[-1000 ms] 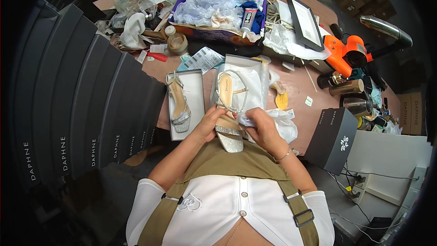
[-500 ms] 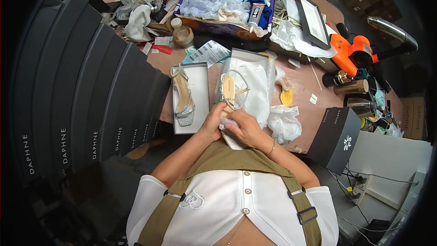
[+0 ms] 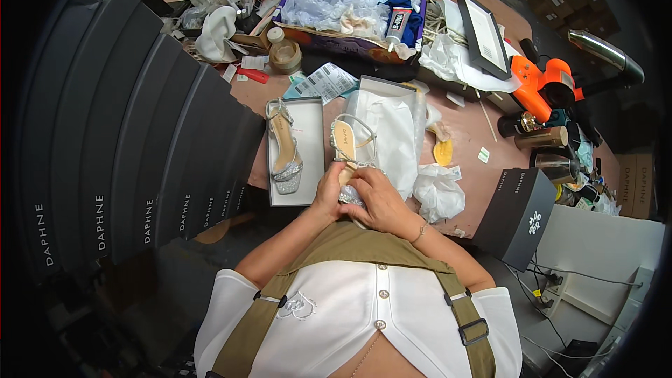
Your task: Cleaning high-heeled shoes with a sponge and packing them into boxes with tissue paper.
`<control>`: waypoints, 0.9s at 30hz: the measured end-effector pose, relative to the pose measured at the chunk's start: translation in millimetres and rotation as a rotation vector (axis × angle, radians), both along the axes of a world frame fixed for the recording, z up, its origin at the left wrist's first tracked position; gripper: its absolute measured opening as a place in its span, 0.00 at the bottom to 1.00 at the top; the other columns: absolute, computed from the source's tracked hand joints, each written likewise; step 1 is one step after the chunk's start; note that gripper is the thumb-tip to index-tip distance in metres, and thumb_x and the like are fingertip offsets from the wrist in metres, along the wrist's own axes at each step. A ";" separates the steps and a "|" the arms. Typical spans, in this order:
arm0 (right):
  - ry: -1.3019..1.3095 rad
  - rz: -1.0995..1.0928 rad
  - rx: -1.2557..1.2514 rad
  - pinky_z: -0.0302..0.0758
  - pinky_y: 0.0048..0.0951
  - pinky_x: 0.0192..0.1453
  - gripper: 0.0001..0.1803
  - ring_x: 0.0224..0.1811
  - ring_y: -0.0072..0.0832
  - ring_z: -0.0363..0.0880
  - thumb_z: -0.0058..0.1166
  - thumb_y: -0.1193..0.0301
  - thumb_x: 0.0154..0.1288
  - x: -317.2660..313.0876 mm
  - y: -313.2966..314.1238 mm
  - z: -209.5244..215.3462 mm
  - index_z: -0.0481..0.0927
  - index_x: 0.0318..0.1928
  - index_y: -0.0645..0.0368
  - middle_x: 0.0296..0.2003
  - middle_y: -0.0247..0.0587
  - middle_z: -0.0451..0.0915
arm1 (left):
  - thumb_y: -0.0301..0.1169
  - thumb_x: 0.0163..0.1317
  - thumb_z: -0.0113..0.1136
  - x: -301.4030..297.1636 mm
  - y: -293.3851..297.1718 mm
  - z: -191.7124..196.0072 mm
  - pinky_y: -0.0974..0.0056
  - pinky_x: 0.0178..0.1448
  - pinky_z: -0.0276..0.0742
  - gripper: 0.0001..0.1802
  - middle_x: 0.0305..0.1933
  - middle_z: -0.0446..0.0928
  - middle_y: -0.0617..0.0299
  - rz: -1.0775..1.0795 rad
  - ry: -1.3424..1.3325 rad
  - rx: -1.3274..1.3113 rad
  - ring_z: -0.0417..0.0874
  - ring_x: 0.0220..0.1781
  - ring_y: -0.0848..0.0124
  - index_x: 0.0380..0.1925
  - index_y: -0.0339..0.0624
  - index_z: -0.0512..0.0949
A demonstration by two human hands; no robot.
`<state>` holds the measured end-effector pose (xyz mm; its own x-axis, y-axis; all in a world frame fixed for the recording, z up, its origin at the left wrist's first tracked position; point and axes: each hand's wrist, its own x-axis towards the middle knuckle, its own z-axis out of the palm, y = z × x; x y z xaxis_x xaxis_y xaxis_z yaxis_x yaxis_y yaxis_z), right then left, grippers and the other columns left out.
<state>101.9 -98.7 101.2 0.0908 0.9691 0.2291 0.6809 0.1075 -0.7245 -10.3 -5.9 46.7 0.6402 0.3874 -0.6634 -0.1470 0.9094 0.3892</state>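
Note:
Close to my body at the table's near edge, a silver strappy sandal (image 3: 344, 141) with a beige insole is held in both hands, heel end pointing away from me. My left hand (image 3: 327, 194) is closed around its left side. My right hand (image 3: 380, 200) is closed over the front part, fingers bent across the glittery toe straps, which partly show between the hands. The matching sandal (image 3: 285, 150) lies in a shallow white-lined box part (image 3: 315, 192) to the left. Just beyond my right hand, an open shoebox (image 3: 371, 85) holds white tissue paper (image 3: 392, 126).
Tall stacked dark shoeboxes (image 3: 133, 119) stand at the left. A purple-edged box (image 3: 364, 45) of crumpled plastic and a glue tube (image 3: 397, 25) sits at the back. An orange heat gun (image 3: 535, 87), crumpled white paper (image 3: 439, 192) and a black shoebox (image 3: 514, 217) are on the right.
The sandal has tilted and shifted slightly left in my hands. My right hand has moved its fingers over the toe straps, and more of the glittery strap shows.

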 end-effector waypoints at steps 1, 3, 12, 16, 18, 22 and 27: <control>-0.008 0.011 -0.035 0.70 0.41 0.50 0.25 0.45 0.46 0.72 0.61 0.54 0.58 0.2 -0.7 3.8 0.76 0.43 0.64 0.41 0.50 0.73 | 0.43 0.68 0.42 0.8 -1.5 -4.4 0.62 0.46 0.80 0.19 0.40 0.78 0.57 0.001 -0.008 0.018 0.82 0.39 0.66 0.44 0.40 0.74; 0.061 0.027 -0.199 0.70 0.42 0.50 0.28 0.45 0.48 0.73 0.60 0.49 0.57 1.9 4.0 4.9 0.75 0.44 0.63 0.42 0.52 0.75 | 0.42 0.68 0.41 0.0 0.2 -8.3 0.62 0.46 0.80 0.19 0.39 0.78 0.57 -0.007 -0.056 -0.048 0.82 0.39 0.66 0.44 0.40 0.74; 0.141 0.209 -0.065 0.72 0.44 0.54 0.27 0.49 0.50 0.75 0.63 0.54 0.56 4.9 9.1 9.5 0.74 0.47 0.62 0.45 0.50 0.75 | 0.42 0.68 0.38 -3.0 -0.4 7.2 0.61 0.51 0.78 0.20 0.40 0.79 0.55 -0.002 0.051 -0.053 0.81 0.44 0.65 0.43 0.39 0.74; 0.023 0.129 0.103 0.68 0.42 0.62 0.30 0.58 0.49 0.70 0.66 0.58 0.52 9.1 -9.0 20.0 0.73 0.53 0.61 0.51 0.47 0.73 | 0.43 0.68 0.38 -2.5 -3.0 3.1 0.59 0.52 0.78 0.20 0.42 0.78 0.55 0.046 -0.001 -0.074 0.81 0.44 0.65 0.43 0.40 0.74; -0.066 0.145 0.121 0.68 0.42 0.61 0.30 0.57 0.48 0.70 0.66 0.60 0.52 16.0 -20.2 18.0 0.73 0.53 0.61 0.51 0.47 0.73 | 0.42 0.67 0.36 -1.4 -3.9 -1.4 0.58 0.53 0.78 0.22 0.41 0.78 0.53 0.048 -0.033 -0.030 0.81 0.45 0.62 0.43 0.37 0.75; 0.000 0.017 -0.085 0.69 0.40 0.57 0.31 0.52 0.45 0.71 0.66 0.60 0.51 17.3 -28.5 27.9 0.73 0.54 0.62 0.50 0.48 0.73 | 0.42 0.66 0.34 -1.1 -0.8 3.7 0.57 0.53 0.78 0.25 0.41 0.79 0.51 0.005 -0.084 -0.016 0.81 0.44 0.59 0.41 0.34 0.76; -0.167 0.036 -0.030 0.69 0.39 0.46 0.24 0.40 0.42 0.72 0.59 0.51 0.56 9.5 -6.5 14.1 0.75 0.40 0.60 0.40 0.47 0.73 | 0.44 0.67 0.35 1.6 -5.7 18.8 0.59 0.49 0.79 0.23 0.39 0.79 0.55 0.011 0.013 0.033 0.82 0.41 0.64 0.42 0.38 0.75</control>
